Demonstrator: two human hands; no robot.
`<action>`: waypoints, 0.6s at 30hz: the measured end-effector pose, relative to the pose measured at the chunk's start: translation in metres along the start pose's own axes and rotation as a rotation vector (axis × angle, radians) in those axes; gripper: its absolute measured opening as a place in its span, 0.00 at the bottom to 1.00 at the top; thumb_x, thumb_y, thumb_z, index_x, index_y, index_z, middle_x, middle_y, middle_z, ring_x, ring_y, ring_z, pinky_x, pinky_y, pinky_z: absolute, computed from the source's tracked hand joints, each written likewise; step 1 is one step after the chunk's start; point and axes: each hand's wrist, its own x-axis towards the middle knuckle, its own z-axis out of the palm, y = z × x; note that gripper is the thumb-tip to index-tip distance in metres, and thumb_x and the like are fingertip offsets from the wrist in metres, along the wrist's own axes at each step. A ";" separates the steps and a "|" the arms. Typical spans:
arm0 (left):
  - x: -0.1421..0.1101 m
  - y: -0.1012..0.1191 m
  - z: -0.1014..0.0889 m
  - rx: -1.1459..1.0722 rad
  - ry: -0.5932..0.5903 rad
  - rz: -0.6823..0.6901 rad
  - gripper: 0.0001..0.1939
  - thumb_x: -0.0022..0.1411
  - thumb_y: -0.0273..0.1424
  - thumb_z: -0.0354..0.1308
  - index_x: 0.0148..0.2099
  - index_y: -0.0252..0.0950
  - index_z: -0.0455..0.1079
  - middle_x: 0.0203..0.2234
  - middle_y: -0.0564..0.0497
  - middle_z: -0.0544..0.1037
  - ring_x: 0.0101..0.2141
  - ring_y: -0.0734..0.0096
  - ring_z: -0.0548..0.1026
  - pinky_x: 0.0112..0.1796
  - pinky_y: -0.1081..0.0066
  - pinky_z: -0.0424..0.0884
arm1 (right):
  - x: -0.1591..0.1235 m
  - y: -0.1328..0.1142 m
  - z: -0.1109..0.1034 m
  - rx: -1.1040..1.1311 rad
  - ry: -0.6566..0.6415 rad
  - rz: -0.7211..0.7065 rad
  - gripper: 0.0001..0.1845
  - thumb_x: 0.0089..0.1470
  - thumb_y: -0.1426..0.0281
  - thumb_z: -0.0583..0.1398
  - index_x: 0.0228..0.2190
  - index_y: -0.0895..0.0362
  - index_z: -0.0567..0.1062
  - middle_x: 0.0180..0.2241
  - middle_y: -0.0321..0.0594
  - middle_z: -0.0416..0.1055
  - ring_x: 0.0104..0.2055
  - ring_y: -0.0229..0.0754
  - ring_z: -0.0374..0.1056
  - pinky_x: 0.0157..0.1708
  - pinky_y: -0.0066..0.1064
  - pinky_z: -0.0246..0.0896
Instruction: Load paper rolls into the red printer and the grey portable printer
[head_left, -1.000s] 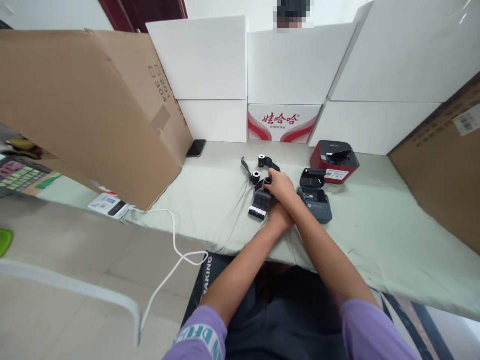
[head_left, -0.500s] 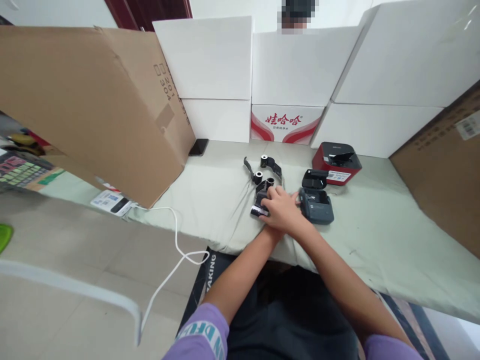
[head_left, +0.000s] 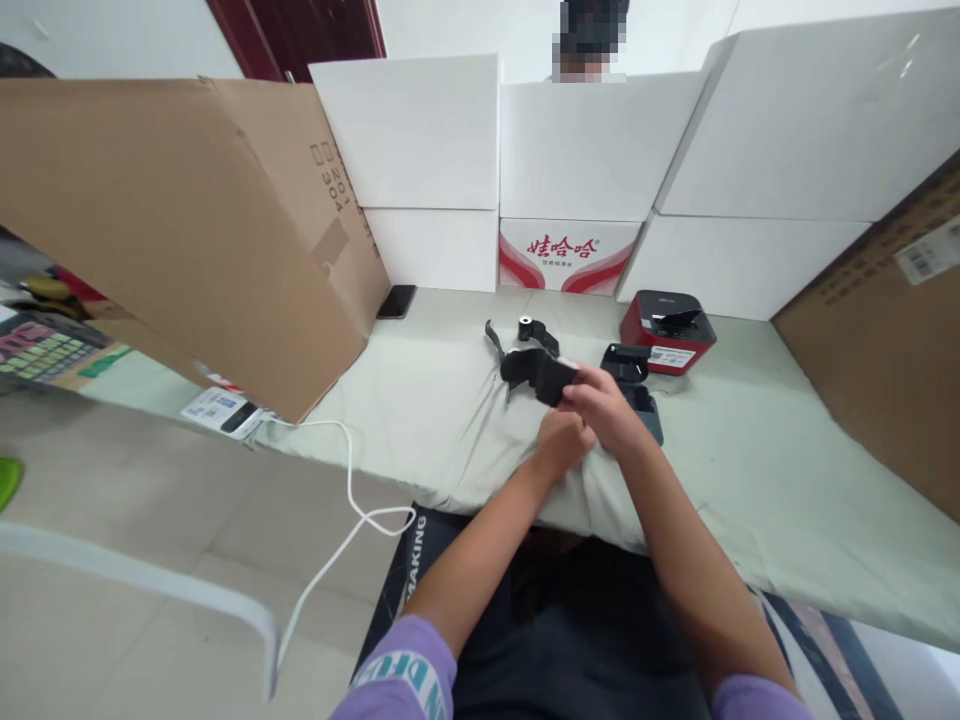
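Note:
My right hand (head_left: 607,405) is closed on the dark square end of a black jointed device (head_left: 517,367), which has curved arms and round fittings. That square block (head_left: 555,380) tilts up above the table, its flat face showing. Below my right hand lies my left hand (head_left: 562,442), low over the cloth and close to a dark grey box (head_left: 646,405) with a raised lid (head_left: 626,362). The fingers of my left hand are mostly hidden. Part of the grey box is covered by my right hand and wrist.
A red and black box (head_left: 667,335) stands behind the grey one. White cartons (head_left: 420,135) wall off the back, and brown cardboard (head_left: 187,220) rises at the left. A phone (head_left: 396,302) lies by the cartons. A white cable (head_left: 351,470) hangs over the front edge.
My right hand has moved from resting over the device to gripping its square end, which is now raised and turned. My left hand has come back slightly toward me.

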 end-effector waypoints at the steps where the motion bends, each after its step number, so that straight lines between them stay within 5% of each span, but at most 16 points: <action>1: -0.002 -0.002 -0.002 0.035 -0.023 0.023 0.08 0.63 0.24 0.54 0.41 0.31 0.74 0.39 0.36 0.80 0.52 0.38 0.77 0.59 0.50 0.71 | 0.002 -0.001 -0.007 0.074 0.036 0.015 0.15 0.42 0.64 0.63 0.36 0.52 0.73 0.27 0.33 0.65 0.26 0.38 0.60 0.29 0.32 0.58; 5: -0.005 -0.004 -0.006 0.149 -0.108 0.100 0.15 0.63 0.24 0.52 0.52 0.34 0.72 0.46 0.40 0.82 0.50 0.48 0.79 0.56 0.51 0.74 | 0.014 0.006 -0.026 0.156 0.124 -0.013 0.27 0.43 0.66 0.61 0.49 0.49 0.70 0.26 0.29 0.61 0.24 0.35 0.56 0.24 0.28 0.52; 8: -0.003 -0.004 -0.006 0.155 -0.113 0.094 0.21 0.65 0.26 0.52 0.60 0.36 0.67 0.47 0.43 0.83 0.48 0.52 0.80 0.52 0.55 0.76 | 0.019 0.018 -0.033 0.177 0.157 -0.043 0.27 0.46 0.62 0.61 0.50 0.48 0.67 0.28 0.29 0.62 0.24 0.35 0.56 0.24 0.27 0.51; 13: -0.001 -0.006 -0.004 0.281 -0.128 0.044 0.12 0.67 0.29 0.52 0.49 0.35 0.74 0.43 0.39 0.83 0.45 0.51 0.81 0.50 0.57 0.77 | 0.011 0.030 -0.033 0.257 0.091 -0.038 0.32 0.47 0.57 0.69 0.52 0.49 0.68 0.32 0.31 0.64 0.28 0.34 0.60 0.27 0.27 0.57; 18: -0.002 -0.007 -0.006 0.251 -0.137 0.088 0.16 0.68 0.31 0.51 0.52 0.31 0.74 0.45 0.36 0.83 0.46 0.48 0.81 0.47 0.57 0.77 | 0.003 0.032 -0.038 0.244 -0.031 0.025 0.47 0.41 0.63 0.76 0.59 0.48 0.64 0.33 0.31 0.69 0.30 0.35 0.65 0.29 0.26 0.62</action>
